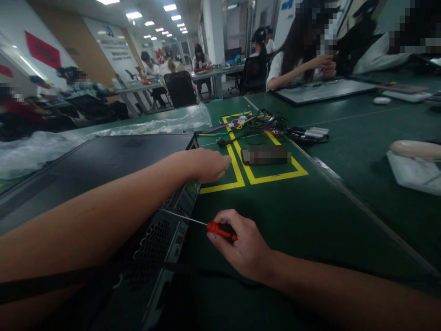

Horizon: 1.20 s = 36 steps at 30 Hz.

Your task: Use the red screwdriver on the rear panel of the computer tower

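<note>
My right hand [243,246] is closed around the red and black handle of a screwdriver [222,230]. The metal shaft points left at the perforated back panel of a black computer case [151,239]; its tip is near the panel, and I cannot tell whether it touches a screw. My left arm reaches across the case. At the far end of the back panel, my left hand [210,164] is closed with its fingers drawn together. Its palm side is hidden, so what it holds, if anything, does not show.
Beyond my left hand, a dark blurred-out object [267,155] lies within yellow tape [275,177]. Behind it is a tangle of cables [265,122]. Clear plastic wrap [179,120] borders the case. At right is a white-based item [415,168]; a co-worker [299,69] sits across the table.
</note>
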{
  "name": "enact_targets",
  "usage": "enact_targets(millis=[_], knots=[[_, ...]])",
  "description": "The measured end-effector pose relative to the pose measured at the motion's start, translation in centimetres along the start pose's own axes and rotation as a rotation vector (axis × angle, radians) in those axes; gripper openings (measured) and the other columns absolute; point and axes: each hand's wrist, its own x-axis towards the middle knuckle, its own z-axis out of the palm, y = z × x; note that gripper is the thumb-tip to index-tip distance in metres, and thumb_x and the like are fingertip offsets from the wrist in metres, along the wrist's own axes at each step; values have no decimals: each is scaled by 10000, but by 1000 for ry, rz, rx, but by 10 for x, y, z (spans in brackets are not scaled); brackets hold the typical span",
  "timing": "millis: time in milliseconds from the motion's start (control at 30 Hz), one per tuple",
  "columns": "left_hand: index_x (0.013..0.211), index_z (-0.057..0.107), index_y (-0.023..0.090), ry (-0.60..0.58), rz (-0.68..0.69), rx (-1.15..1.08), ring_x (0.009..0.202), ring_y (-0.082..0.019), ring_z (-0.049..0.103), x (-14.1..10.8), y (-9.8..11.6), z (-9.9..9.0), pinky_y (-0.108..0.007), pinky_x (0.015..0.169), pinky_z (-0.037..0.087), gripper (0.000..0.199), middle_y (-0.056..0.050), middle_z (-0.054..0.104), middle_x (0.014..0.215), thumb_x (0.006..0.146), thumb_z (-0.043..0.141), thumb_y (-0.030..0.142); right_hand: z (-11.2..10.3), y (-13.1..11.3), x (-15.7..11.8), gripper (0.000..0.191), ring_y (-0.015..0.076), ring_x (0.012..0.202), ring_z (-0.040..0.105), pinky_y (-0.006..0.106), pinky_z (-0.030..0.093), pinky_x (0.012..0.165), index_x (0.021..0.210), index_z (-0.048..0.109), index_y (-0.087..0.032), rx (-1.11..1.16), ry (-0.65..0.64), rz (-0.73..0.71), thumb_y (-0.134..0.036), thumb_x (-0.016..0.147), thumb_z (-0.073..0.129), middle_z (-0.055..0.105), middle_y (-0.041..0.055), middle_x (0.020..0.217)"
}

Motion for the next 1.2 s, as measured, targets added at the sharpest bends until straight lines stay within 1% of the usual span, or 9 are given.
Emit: enact_targets(millis=[167, 300, 433, 633, 733, 800, 900, 1067, 1200], knots=[[1138, 593, 165, -8, 4, 54, 783, -275, 665, -1, 3, -1, -412, 681, 454, 421, -166, 709, 946, 943, 271, 354, -1, 1, 0, 115, 165, 746, 629, 287, 518, 715, 1030, 583, -204, 4, 13, -5, -273, 952, 632, 665, 29, 881], [1120, 621, 185, 0, -13, 63, 759, -275, 666, 1, -2, 2, -412, 685, 459, 381, -159, 713, 919, 925, 337, 348, -4, 0, -1, 161, 172, 772, 637, 304, 537, 747, 1062, 622, -191, -27, 13, -12, -326, 975, 627, 677, 48, 914], [1147, 639, 176, -12, -63, 127, 809, -300, 678, 1, -3, 2, -428, 725, 469, 389, -178, 717, 918, 911, 374, 336, -6, -1, 0, 216, 174, 778, 630, 306, 539, 741, 1092, 653, -174, -44, 5, -26, -358, 1008, 577, 680, 53, 898], [1124, 671, 172, 26, -94, 176, 892, -328, 674, 1, -2, -1, -446, 767, 477, 365, -197, 729, 973, 884, 450, 336, -5, -3, 0, 238, 175, 764, 625, 302, 531, 719, 1081, 676, -149, -76, 0, -35, -344, 1020, 554, 680, 63, 880], [1102, 700, 191, 67, -117, 143, 925, -318, 655, 0, -1, -1, -445, 806, 475, 341, -178, 735, 969, 864, 512, 345, -3, -3, -2, 237, 172, 772, 644, 301, 542, 722, 1129, 635, -166, -92, 7, -20, -358, 1012, 556, 692, 64, 920], [1096, 718, 202, 72, -136, 105, 964, -319, 643, 0, 0, -1, -449, 840, 471, 334, -165, 736, 965, 852, 548, 354, -1, -2, -3, 244, 164, 773, 653, 291, 544, 713, 1154, 591, -182, -82, 32, -13, -352, 979, 603, 693, 55, 943], [1101, 732, 212, 70, -141, 33, 1033, -334, 622, -1, 2, -2, -471, 894, 455, 337, -157, 733, 993, 825, 612, 365, 0, -1, -3, 262, 157, 753, 651, 279, 530, 689, 1111, 545, -205, -80, 67, -14, -314, 911, 675, 676, 28, 915], [1146, 725, 189, 64, -140, 6, 1094, -372, 603, 0, 3, -3, -506, 928, 437, 372, -183, 714, 1106, 819, 628, 339, -1, 2, -2, 165, 145, 698, 624, 271, 503, 648, 1037, 542, -217, -111, 67, -29, -229, 915, 653, 666, 17, 880], [1158, 722, 187, 66, -134, -30, 1138, -378, 586, 0, 2, -3, -501, 968, 416, 392, -174, 708, 1119, 795, 669, 328, -3, 3, 0, 142, 152, 726, 626, 270, 499, 658, 1032, 559, -210, -137, 60, -61, -213, 928, 656, 662, 22, 880]])
